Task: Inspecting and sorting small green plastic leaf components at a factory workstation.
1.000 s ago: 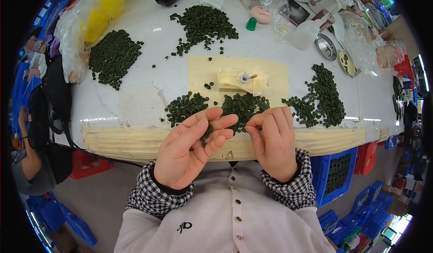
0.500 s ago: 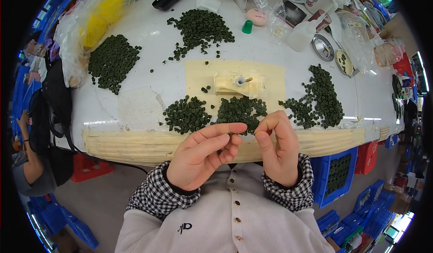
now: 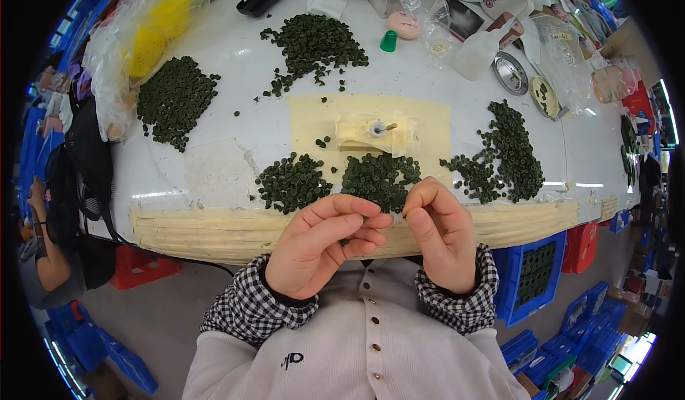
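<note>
Over the near table edge, my left hand (image 3: 317, 246) is closed, thumb against the fingers. A bit of a small dark green piece shows in its grip; the rest is hidden. A short gap to its right, my right hand (image 3: 444, 243) pinches thumb and forefinger together; a tiny dark speck shows at the tips, too small to name. Just beyond my fingers lie two heaps of small dark green ring-like pieces, a left heap (image 3: 294, 183) and a middle heap (image 3: 380, 180). Behind them a taped block (image 3: 351, 137) bears a white collar with a thin peg (image 3: 389, 127).
More green pieces form a right heap (image 3: 515, 154), a far heap (image 3: 317, 45) and a far-left heap (image 3: 178, 100). A clear bag with yellow netting (image 3: 160, 36), a white bottle (image 3: 477, 54) and round tins (image 3: 511, 73) stand around. A blue crate (image 3: 529, 279) sits below the table edge.
My hands have drawn slightly apart. The left forefinger has bent back from the right fingertips, and the right hand has shifted a little to the right.
</note>
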The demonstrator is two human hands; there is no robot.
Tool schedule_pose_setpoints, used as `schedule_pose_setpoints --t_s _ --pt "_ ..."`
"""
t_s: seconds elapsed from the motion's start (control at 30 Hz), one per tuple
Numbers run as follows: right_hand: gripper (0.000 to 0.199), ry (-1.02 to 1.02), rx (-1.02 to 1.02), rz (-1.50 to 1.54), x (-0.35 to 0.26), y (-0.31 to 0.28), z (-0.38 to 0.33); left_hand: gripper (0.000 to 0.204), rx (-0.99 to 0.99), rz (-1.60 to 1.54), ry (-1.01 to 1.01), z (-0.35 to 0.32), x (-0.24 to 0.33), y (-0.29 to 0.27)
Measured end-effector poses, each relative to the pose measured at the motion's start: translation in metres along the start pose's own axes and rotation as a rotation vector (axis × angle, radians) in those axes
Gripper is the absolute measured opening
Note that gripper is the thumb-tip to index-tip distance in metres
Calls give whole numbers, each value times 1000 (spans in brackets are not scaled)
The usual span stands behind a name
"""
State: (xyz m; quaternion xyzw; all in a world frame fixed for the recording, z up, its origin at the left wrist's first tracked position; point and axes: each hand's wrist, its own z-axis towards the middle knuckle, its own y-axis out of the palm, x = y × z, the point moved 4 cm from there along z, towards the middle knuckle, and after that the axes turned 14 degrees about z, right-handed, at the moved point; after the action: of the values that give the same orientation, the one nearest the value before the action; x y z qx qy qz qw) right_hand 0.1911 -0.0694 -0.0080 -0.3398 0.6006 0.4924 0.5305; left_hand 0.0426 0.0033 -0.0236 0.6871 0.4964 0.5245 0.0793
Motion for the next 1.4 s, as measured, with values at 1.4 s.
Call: schedule_pose_setpoints --t_s 1.4 --pt "12 -379 13 -348 -17 22 -5 17 132 406 367 -1 3 -3"
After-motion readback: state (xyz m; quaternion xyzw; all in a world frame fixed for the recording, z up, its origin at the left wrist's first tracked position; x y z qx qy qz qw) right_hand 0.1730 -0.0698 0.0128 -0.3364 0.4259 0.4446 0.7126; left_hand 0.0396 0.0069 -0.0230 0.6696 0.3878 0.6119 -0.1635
